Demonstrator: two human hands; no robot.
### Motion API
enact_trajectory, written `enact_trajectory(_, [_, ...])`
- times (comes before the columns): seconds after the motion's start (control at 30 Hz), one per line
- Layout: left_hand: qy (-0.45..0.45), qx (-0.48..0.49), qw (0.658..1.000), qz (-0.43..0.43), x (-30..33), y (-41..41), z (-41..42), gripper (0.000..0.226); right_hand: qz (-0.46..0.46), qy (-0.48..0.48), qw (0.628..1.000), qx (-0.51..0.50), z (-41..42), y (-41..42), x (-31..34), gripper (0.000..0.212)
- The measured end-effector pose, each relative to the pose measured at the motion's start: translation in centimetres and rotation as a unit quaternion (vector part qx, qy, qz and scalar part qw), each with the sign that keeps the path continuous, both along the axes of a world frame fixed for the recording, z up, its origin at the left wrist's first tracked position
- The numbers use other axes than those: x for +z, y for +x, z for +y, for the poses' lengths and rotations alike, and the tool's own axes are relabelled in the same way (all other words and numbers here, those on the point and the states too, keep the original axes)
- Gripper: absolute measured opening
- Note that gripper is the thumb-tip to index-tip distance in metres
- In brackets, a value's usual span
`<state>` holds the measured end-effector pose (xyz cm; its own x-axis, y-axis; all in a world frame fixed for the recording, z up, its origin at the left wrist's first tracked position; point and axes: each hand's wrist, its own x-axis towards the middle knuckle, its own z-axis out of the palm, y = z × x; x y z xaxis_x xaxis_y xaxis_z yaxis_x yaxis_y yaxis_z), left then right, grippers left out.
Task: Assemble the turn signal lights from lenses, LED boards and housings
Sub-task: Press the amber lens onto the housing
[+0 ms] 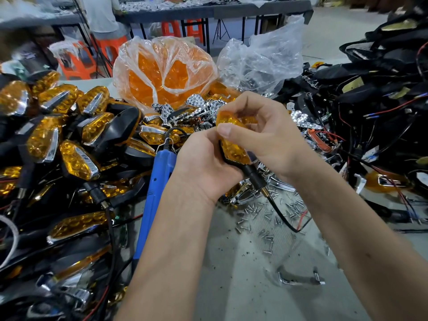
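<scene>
left hand (203, 163) grips a black housing (251, 172); right hand (266, 133) presses an amber lens (234, 151) onto it

Glossy amber plastic lens (234, 154), matt black housing (251, 173), seemingly metal screws (266, 218).

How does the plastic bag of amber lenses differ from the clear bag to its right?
The bag of amber lenses bulges full and round with orange parts; the clear bag looks mostly slack and crumpled, with only some silvery parts low down. The lens bag's top is gathered over its load; the clear bag's top stands open and ragged. Both are thin transparent plastic, sitting behind the hands.
</scene>
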<state>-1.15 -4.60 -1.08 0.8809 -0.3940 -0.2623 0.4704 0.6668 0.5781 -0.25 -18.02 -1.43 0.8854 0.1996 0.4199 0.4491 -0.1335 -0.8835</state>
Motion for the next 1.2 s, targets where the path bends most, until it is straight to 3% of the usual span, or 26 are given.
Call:
enact_trajectory(0.13, [0.023,-0.011,1.0,-0.018,-1.0,0.5,0.4,0.058,-0.03,-0.037,0.999,-0.01,1.4,-0.3,-0.4,0.015])
enact_trajectory(0.3, [0.043,-0.023,0.999,-0.016,-1.1,0.5,-0.1,0.063,0.017,0.003,0.999,-0.045,1.7,-0.1,-0.9,0.004])
enact_trajectory(0.37, [0.044,-0.016,0.999,0.008,-1.3,0.5,-0.3,0.058,0.022,-0.006,0.999,-0.048,1.5,-0.2,-0.9,0.005])
enact_trajectory(0.47, [0.031,-0.006,0.999,0.021,-0.8,0.3,-0.3,0.026,0.05,0.031,0.997,-0.043,1.6,-0.3,-0.8,0.01])
enact_trajectory(0.57, [0.002,-0.015,1.0,0.025,-0.7,0.3,-0.2,0.049,0.097,0.047,0.993,-0.048,1.6,-0.1,-0.9,0.016])
enact_trajectory(0.73, [0.034,-0.011,0.998,0.046,-0.3,0.2,-0.1,0.027,0.126,0.039,0.99,-0.051,1.5,-0.1,-1.1,0.018])
enact_trajectory(0.83, [0.031,-0.005,0.999,0.036,-0.4,0.3,-0.4,0.027,0.112,0.04,0.992,-0.044,1.5,-0.1,-1.1,0.019])
enact_trajectory(1.1, [0.046,-0.025,0.998,0.033,-0.9,0.4,-0.2,0.028,-0.026,-0.076,0.996,-0.029,1.5,-0.6,-0.5,0.02])
enact_trajectory(1.2, [0.034,-0.023,0.999,0.029,-0.5,0.2,-0.4,0.017,-0.031,-0.03,0.998,-0.048,1.6,-0.6,-0.4,0.019])
